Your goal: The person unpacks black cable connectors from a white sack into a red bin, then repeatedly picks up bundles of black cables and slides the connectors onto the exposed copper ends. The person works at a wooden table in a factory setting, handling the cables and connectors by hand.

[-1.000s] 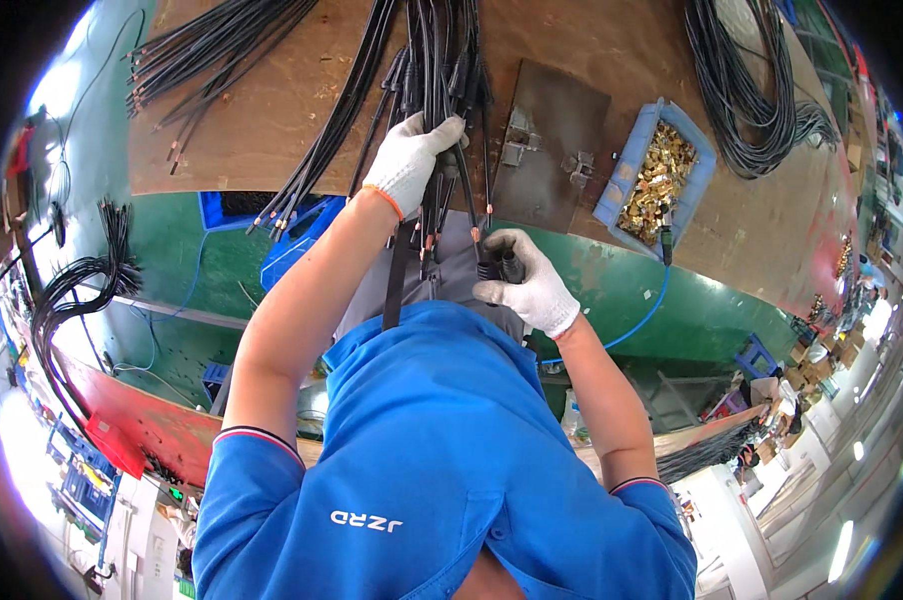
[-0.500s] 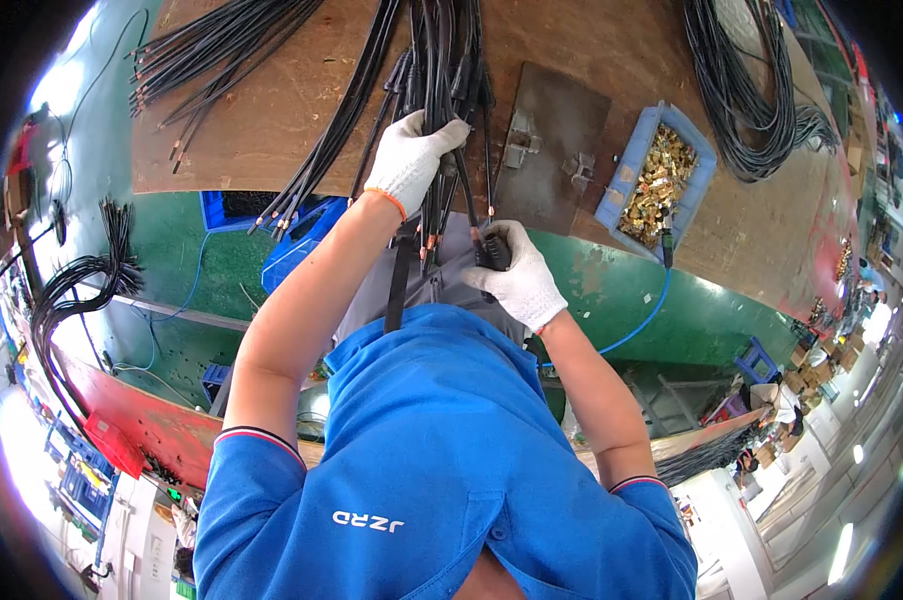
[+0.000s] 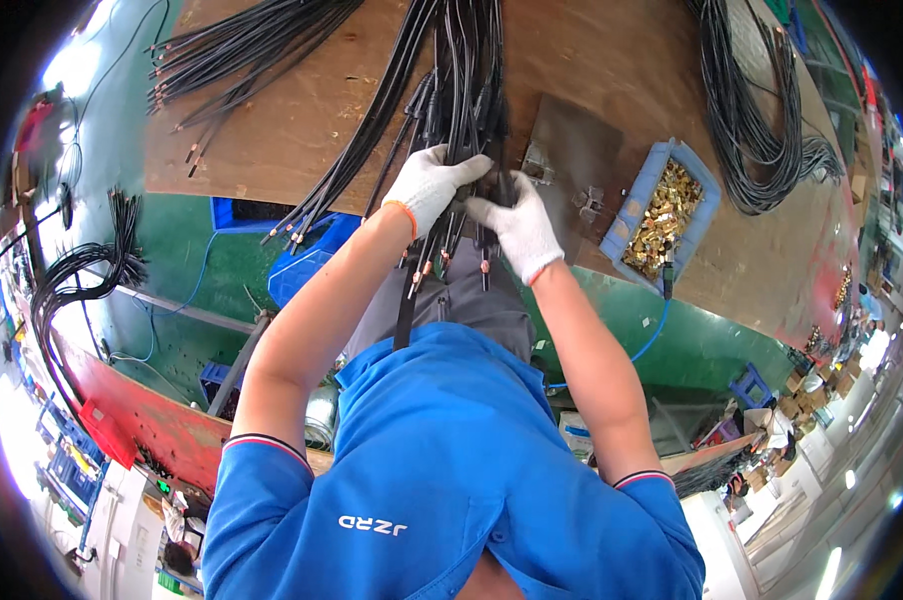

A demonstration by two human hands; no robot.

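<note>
In the head view, the right hand (image 3: pixel 520 228) has moved since one second ago: then it was lower, at the bench edge near the body, closed around a small dark part, and now it has come up beside the left hand (image 3: pixel 430 182), so that both white knitted gloves meet on the same bundle of black cables (image 3: pixel 459 90). I judge this means the work has passed from handling the single part to gripping the bundle with two hands. The left hand has hardly shifted; its fingers are curled closed around the cables from the left, and the right hand is closed on them from the right, the fingertips nearly touching; whether the small dark part is in the right hand I cannot tell. The bundle lies along the brown wooden bench (image 3: pixel 302 110), running away from the person, its near ends hanging over the edge with copper-coloured terminals. The cables look smooth, round and flexible. Just right of the hands sits a flat grey metal plate (image 3: pixel 572 150), and beyond it a blue plastic bin of brass fittings (image 3: pixel 664 205), shiny and small. More black cables (image 3: pixel 747 110) lie coiled further right.
</note>
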